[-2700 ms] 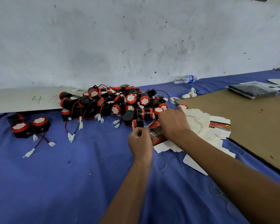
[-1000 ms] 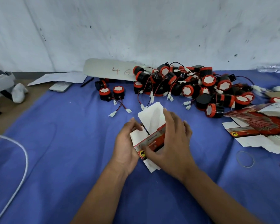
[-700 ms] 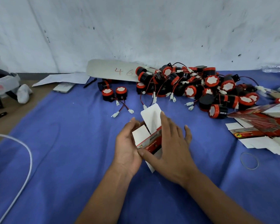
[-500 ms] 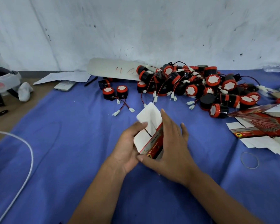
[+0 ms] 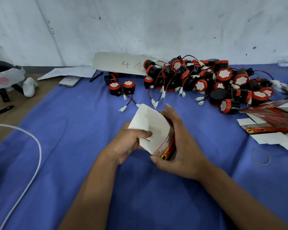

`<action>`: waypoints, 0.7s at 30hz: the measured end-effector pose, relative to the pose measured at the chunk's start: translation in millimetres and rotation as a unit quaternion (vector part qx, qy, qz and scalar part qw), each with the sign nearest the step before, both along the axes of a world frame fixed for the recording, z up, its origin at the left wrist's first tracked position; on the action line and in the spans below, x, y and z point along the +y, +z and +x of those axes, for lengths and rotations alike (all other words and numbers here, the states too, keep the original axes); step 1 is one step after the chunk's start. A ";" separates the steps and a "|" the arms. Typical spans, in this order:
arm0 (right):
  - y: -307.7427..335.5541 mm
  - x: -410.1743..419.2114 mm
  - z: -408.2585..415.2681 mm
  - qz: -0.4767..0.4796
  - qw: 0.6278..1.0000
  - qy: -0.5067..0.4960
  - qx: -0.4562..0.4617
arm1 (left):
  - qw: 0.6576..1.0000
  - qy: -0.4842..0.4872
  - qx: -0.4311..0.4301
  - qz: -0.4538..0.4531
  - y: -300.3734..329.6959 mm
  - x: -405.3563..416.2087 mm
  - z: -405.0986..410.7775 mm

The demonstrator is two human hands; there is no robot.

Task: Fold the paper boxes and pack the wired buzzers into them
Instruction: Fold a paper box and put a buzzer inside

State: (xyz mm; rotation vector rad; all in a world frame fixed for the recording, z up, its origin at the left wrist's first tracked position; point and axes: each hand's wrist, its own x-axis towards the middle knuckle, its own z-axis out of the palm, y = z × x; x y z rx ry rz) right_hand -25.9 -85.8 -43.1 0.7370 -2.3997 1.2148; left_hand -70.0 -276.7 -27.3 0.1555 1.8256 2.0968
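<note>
A flat paper box, white inside with a red printed panel, stands tilted up between both hands above the blue cloth. My left hand grips its left edge, thumb on the white face. My right hand holds the red side, fingers straight along it and thumb under the lower corner. Behind lies a pile of black-and-red wired buzzers with white connectors. Two separate buzzers sit left of the pile. A fanned stack of unfolded boxes lies at the right.
A white card marked 46 leans at the wall. A phone, pen and papers lie at the cloth's far left edge. A headset sits on the wooden table left. A white cable curves at left; a rubber band lies right.
The view swung left after I took a box from the stack. Both hands have raised the flat box from the cloth and turned it upright, its white inside toward me.
</note>
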 end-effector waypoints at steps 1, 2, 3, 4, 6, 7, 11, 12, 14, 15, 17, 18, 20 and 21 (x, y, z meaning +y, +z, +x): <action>0.1 0.3 -0.6 -0.018 1.000 -0.007 -0.001 | 1.000 0.013 0.009 -0.012 -0.6 -0.9 -1.3; 0.2 0.5 -1.1 -0.032 0.999 -0.020 0.004 | 0.999 0.026 0.016 -0.022 -0.6 -1.0 -2.2; 0.3 0.7 -1.8 -0.045 0.998 -0.035 0.012 | 0.999 0.038 0.024 -0.025 -1.4 -0.7 -3.3; -0.2 1.1 -2.7 -0.060 0.997 -0.046 0.019 | 0.998 0.049 0.030 -0.022 -1.9 0.7 -4.0; -1.4 2.9 -4.2 -0.101 0.992 -0.067 0.030 | 0.997 0.066 0.044 0.007 -2.0 5.5 -3.7; -1.7 4.5 -4.9 -0.127 0.988 -0.080 0.036 | 0.996 0.065 0.049 0.033 -1.8 10.1 -3.1; 0.0 10.4 -9.8 -0.312 0.945 -0.091 -0.040 | 0.994 0.032 0.067 0.084 0.8 35.1 6.4; 2.0 11.3 -11.6 -0.379 0.917 -0.093 -0.080 | 0.993 0.027 0.100 0.058 -1.3 40.0 8.6; 6.4 13.5 -16.1 -0.490 0.851 -0.100 -0.160 | 0.984 0.002 0.176 -0.016 -6.4 45.5 13.0; 8.1 15.3 -17.9 -0.519 0.826 -0.107 -0.191 | 0.978 -0.017 0.203 -0.046 -8.5 47.1 14.9; 12.2 19.5 -18.1 -0.552 0.789 -0.107 -0.248 | 0.961 -0.047 0.253 -0.103 -13.2 49.9 16.6; 14.4 21.9 -16.7 -0.566 0.773 -0.086 -0.274 | 0.947 -0.046 0.288 -0.134 -15.4 51.2 16.6; 17.8 25.9 -13.1 -0.585 0.751 -0.026 -0.306 | 0.918 -0.015 0.354 -0.177 -18.0 53.4 15.9; 18.1 27.1 -11.7 -0.582 0.751 0.000 -0.311 | 0.910 0.003 0.373 -0.179 -18.2 53.7 15.6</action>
